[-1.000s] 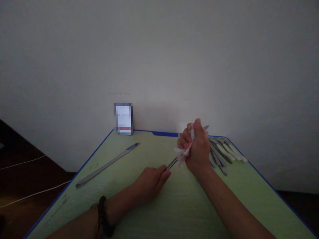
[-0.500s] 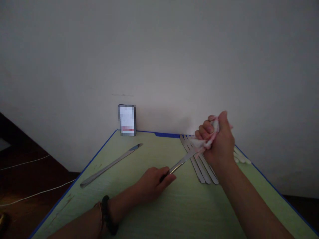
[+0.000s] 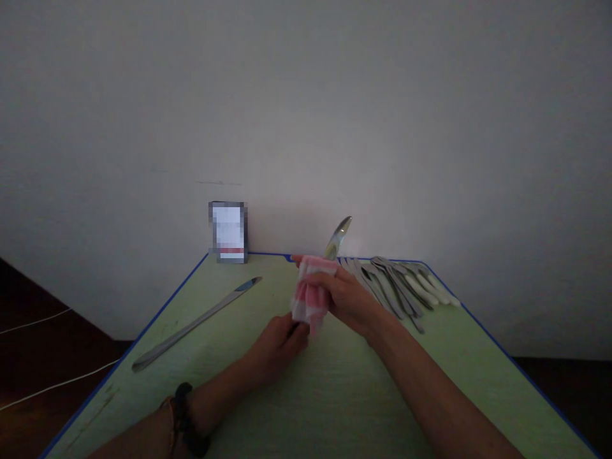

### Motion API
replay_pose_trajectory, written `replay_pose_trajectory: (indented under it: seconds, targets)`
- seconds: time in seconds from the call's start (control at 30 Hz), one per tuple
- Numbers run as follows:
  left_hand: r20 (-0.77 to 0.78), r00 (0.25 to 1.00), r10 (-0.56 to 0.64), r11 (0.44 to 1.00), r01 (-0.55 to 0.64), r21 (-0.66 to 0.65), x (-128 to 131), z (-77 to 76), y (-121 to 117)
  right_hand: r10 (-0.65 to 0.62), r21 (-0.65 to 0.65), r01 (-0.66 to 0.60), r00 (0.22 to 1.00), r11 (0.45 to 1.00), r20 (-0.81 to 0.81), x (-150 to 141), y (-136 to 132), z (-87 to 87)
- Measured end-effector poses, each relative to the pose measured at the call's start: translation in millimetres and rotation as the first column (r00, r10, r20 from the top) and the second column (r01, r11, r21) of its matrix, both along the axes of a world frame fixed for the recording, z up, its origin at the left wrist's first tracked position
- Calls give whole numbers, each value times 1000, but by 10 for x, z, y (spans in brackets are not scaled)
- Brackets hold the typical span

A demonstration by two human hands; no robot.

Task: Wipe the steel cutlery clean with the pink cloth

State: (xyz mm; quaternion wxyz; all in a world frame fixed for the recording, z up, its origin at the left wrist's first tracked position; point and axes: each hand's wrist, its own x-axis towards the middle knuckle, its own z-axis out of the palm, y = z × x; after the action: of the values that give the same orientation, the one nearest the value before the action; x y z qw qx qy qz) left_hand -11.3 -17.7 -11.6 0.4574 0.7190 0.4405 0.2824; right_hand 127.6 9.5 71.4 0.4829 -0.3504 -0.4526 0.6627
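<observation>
My left hand (image 3: 277,344) grips the handle end of a table knife (image 3: 337,237) near the middle of the green table (image 3: 335,408). The knife slants up and away, and its blade tip shows above the cloth. My right hand (image 3: 347,296) is closed round a pink and white cloth (image 3: 310,296) wrapped about the knife's shaft. A second knife (image 3: 196,323) lies flat on the table to the left, apart from both hands.
Several pieces of cutlery (image 3: 399,284), some with pale handles, lie in a row at the back right of the table. A small blurred card (image 3: 228,232) stands against the wall at the back left. White cables (image 3: 52,382) run over the dark floor on the left.
My right hand has slid the cloth back down the knife from the blade tip toward the handle. The blade tip has tilted up and is now bare.
</observation>
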Motion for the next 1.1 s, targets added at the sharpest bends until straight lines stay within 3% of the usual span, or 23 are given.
replay_pose_trajectory:
  seconds: [0.1, 0.23, 0.33, 0.47, 0.57, 0.73, 0.83, 0.97, 1.1]
  targets:
    - [-6, 1000, 7, 1000, -7, 6, -6, -23, 0, 68, 1, -68, 996, 998, 49, 74, 11, 7]
    - [36, 999, 12, 1000, -13, 13, -13, 3, -10, 63, 38, -65, 997, 997, 40, 163, 47, 93]
    - [53, 998, -45, 999, 45, 0, -27, 51, -20, -67, 123, 72, 997, 990, -43, 251, 81, 220]
    - [60, 993, -101, 994, 103, -30, -55, 97, -29, -278, 173, 314, 939, 933, -204, 306, 130, 307]
    - [65, 989, -136, 990, 138, -37, -60, 71, -29, -349, 162, 392, 906, 905, -241, 213, 130, 220]
    - [161, 985, -66, 995, 77, -58, -31, -40, -6, -258, 171, 278, 957, 945, -129, -44, 76, -21]
    - [183, 983, -7, 998, 17, -55, -27, -53, 10, -236, 207, 253, 966, 945, -102, -28, 86, -14]
    - [62, 997, -36, 997, 32, 75, -40, 21, -9, -350, 260, 393, 916, 882, -197, 188, 138, 174]
    - [-105, 994, -33, 984, 50, 168, -35, 70, -41, -494, 193, 574, 799, 796, -342, 318, 175, 295]
